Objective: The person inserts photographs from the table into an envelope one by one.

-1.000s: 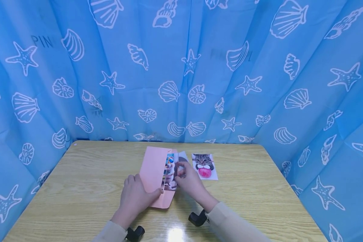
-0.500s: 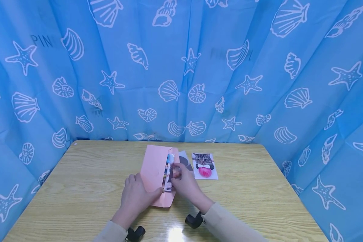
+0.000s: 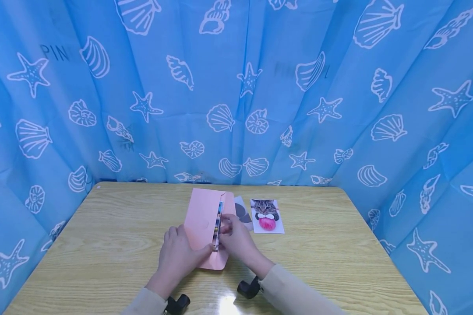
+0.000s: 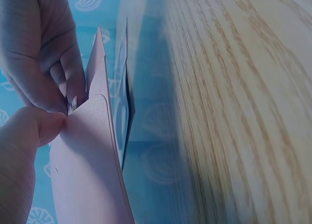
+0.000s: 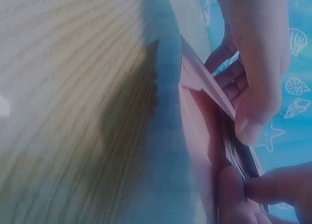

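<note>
A pink envelope (image 3: 201, 214) is held tilted, its flap (image 5: 195, 126) folded out on the right side. My left hand (image 3: 179, 249) grips it from the lower left, thumb (image 4: 46, 124) at the edge of the mouth and fingers behind. In the mouth sits a small stack of photos (image 3: 217, 223), with only a narrow colourful strip showing in the head view. My right hand (image 3: 238, 238) pinches the outer edge of the stack between thumb and fingers; the right wrist view shows the photo edges (image 5: 234, 158) inside the mouth.
Right of the envelope a photo of a cat with a pink ball (image 3: 265, 216) lies on the wooden table (image 3: 331, 253). Between them lies a white card with a grey shape (image 3: 242, 212), partly covered. A blue curtain (image 3: 236, 96) with shell prints hangs behind the table.
My right hand has moved left, and the photos have slid deeper into the envelope, from a wide visible picture to a thin strip. My left hand has stayed almost still.
</note>
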`<state>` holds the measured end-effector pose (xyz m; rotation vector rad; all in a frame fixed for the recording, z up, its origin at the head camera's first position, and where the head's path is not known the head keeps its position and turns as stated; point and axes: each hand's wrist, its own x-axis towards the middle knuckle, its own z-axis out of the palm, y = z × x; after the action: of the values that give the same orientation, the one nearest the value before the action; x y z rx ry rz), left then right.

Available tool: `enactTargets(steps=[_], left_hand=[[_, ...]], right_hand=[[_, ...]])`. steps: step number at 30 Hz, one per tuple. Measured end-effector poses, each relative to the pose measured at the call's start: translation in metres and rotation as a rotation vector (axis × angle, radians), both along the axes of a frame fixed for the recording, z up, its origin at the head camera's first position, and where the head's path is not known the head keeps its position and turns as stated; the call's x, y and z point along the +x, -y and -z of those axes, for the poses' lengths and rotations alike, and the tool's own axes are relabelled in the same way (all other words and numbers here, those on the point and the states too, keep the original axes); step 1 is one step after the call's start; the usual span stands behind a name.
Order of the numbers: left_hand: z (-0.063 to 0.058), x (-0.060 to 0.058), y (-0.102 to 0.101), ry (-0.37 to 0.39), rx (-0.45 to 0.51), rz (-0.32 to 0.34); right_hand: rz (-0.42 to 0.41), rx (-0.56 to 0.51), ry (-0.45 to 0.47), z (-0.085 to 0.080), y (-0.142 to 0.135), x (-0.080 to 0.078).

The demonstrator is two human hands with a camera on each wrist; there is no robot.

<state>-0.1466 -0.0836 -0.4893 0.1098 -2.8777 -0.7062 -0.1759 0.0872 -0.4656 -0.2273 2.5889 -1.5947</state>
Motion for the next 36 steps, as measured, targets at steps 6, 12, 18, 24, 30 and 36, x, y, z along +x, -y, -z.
enactTargets(steps=[6,12,18,24,30,36], left_hand=[[-0.002,0.0,0.001,0.001,0.006,0.002],[-0.002,0.0,0.001,-0.008,0.009,0.002],[0.0,-0.001,0.002,0.01,0.008,-0.002],[0.001,-0.002,0.004,0.036,-0.001,-0.018],[0.001,-0.002,0.006,0.052,-0.002,-0.013],[0.002,-0.002,0.007,0.067,-0.004,-0.014]], right_hand=[[-0.04,-0.11,0.048,0.005,0.002,-0.001],[-0.064,-0.158,0.048,0.006,0.001,-0.003],[-0.044,-0.123,0.001,0.006,-0.006,-0.004],[0.026,-0.038,-0.056,0.001,-0.029,-0.011],[0.117,0.005,-0.104,-0.004,-0.061,-0.022],[0.203,0.113,-0.096,-0.006,-0.089,-0.035]])
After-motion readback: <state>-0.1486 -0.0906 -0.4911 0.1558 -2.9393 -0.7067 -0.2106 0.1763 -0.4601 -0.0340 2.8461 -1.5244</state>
